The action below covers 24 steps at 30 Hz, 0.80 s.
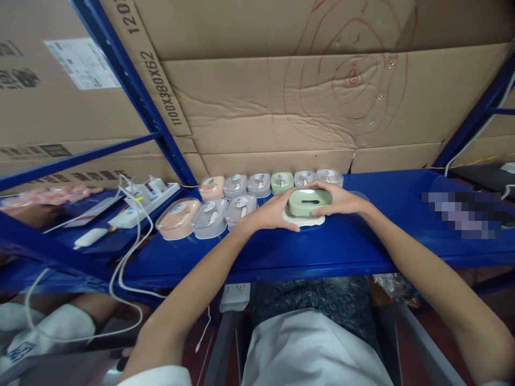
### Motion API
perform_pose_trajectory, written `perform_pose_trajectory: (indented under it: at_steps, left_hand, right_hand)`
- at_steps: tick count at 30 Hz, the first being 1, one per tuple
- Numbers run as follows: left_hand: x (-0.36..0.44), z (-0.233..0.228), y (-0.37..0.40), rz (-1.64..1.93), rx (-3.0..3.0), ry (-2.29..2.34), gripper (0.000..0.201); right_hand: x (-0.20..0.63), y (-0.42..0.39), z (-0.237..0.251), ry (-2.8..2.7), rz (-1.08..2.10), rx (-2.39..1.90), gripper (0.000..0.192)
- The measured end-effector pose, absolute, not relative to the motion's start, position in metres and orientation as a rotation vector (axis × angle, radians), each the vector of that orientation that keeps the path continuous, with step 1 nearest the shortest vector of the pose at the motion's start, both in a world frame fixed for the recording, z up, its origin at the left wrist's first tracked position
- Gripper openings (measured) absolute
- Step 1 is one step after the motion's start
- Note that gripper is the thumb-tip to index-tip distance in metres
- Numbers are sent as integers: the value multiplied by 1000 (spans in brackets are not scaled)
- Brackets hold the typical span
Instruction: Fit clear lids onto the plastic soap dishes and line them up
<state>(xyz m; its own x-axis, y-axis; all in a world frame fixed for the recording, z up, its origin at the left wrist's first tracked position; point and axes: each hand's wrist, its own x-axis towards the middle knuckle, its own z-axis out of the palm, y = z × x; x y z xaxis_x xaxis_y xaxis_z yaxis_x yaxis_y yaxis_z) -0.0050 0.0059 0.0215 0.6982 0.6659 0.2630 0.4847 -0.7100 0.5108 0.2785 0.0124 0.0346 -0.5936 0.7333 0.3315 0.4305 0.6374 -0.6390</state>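
Item: green box point(310, 202), rounded plastic, slot in its top, seated on a cream lid point(303, 220) near the middle of the blue shelf point(362, 241).

Hands: my left hand point(273, 212) and right hand point(341, 199) both curl around the box's sides, fingers partly closed against it.

Handling, by my estimate: light, stiff, smooth and somewhat slippery; best taken by the two long sides.

Adjacent: two rows of boxes point(225, 201) along the shelf's back edge, peach, grey and green under clear glossy lids. Power strip point(140, 203) with white cables toward the left end. Cardboard point(281, 96) behind.
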Motion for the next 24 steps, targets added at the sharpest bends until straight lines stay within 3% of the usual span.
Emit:
perform_pose_trajectory:
  at_steps: [7, 17, 24]
  left_hand:
    - [-4, 21, 6, 501, 2496, 1022, 147]
    - [-7, 17, 7, 429, 2519, 1076, 142]
    - [-7, 16, 10, 415, 2523, 1075, 144]
  right_hand:
    - [299, 21, 42, -2208, 636, -977, 66]
    - [344, 39, 45, -2220, 391, -1167, 54]
    - [379, 44, 48, -2323, 557, -1256, 45]
